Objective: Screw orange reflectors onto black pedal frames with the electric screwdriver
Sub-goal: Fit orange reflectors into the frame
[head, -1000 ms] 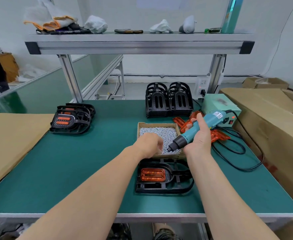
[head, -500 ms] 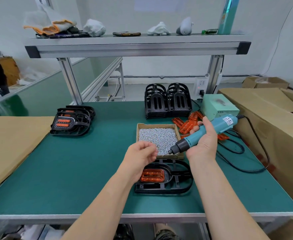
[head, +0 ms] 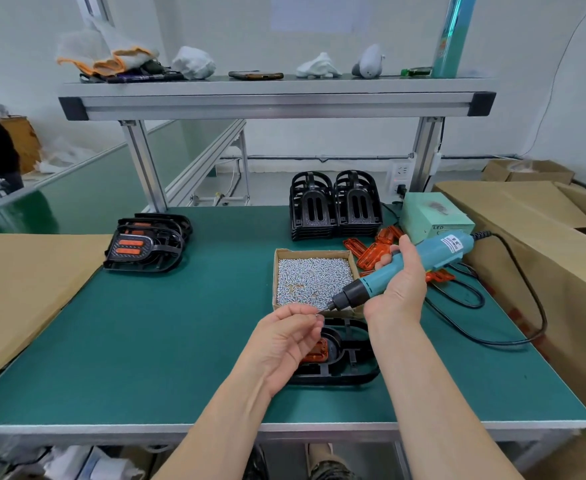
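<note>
A black pedal frame lies flat near the table's front edge with an orange reflector seated in it, partly hidden by my left hand. My left hand hovers above the frame, palm up, and pinches a small screw at its fingertips. My right hand grips the teal electric screwdriver, tilted down to the left. Its bit tip touches the screw. Just behind my hands sits a cardboard box of screws.
Two stacks of bare black frames stand at the back, loose orange reflectors lie beside them. Finished pedals pile at the left. A teal power box and its black cable occupy the right. Cardboard sheets flank both table sides.
My left hand left the screw box and turned palm up with a screw. My right hand brought the screwdriver's bit down to that screw.
</note>
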### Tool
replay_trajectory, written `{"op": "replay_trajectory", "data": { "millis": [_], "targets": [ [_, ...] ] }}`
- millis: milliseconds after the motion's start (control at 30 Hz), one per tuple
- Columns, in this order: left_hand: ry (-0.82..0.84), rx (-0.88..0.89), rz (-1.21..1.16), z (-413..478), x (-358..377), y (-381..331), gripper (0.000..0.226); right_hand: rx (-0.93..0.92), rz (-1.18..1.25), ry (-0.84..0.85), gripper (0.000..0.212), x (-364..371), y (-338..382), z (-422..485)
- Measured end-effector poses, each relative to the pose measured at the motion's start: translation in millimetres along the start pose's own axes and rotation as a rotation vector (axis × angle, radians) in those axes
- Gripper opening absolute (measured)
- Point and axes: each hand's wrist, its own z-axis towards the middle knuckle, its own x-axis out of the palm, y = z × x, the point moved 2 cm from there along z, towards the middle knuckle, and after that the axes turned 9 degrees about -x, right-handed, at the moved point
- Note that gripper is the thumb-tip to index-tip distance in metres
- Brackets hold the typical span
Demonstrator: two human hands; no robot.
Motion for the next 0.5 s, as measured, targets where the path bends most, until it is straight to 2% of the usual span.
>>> {"op": "replay_trajectory", "data": {
  "millis": [500],
  "targets": [
    [-0.024,-0.005,-0.129,-13.8,1.0,9.2,0.020,-0.020,-0.014,-0.008,0.031,-1.0,6.0,-10.9]
  ]
}}
